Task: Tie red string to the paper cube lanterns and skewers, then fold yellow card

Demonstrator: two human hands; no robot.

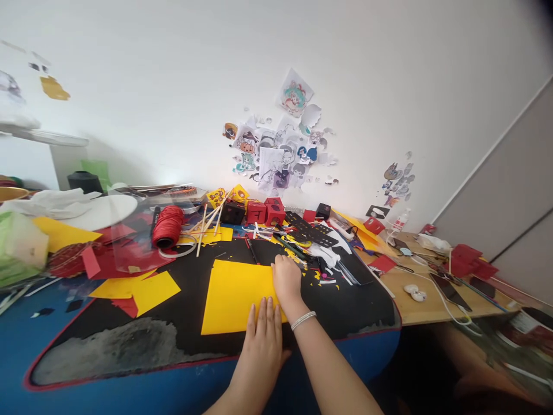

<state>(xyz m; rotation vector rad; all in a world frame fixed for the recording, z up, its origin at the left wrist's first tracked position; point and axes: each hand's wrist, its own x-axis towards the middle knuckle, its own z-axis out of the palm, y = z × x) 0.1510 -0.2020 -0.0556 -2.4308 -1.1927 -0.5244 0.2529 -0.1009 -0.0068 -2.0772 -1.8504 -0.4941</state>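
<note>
A yellow paper sheet (pixel 231 294) lies flat on the black mat (pixel 181 323) in front of me. My left hand (pixel 261 337) rests palm down on the sheet's near right corner, fingers together and stretched out. My right hand (pixel 286 279), with a silver bracelet at the wrist, presses on the sheet's far right edge, fingers curled down. Neither hand holds a tool. Small yellow scraps (pixel 313 275) lie just right of my right hand.
A red cord spool (pixel 167 226), wooden sticks (pixel 203 227), red and black small boxes (pixel 263 212), loose yellow and red sheets (pixel 142 288) and a perforated black strip (pixel 309 229) crowd the back. A wooden table (pixel 432 300) with a phone and cables stands right. Cut-out pictures hang on the wall.
</note>
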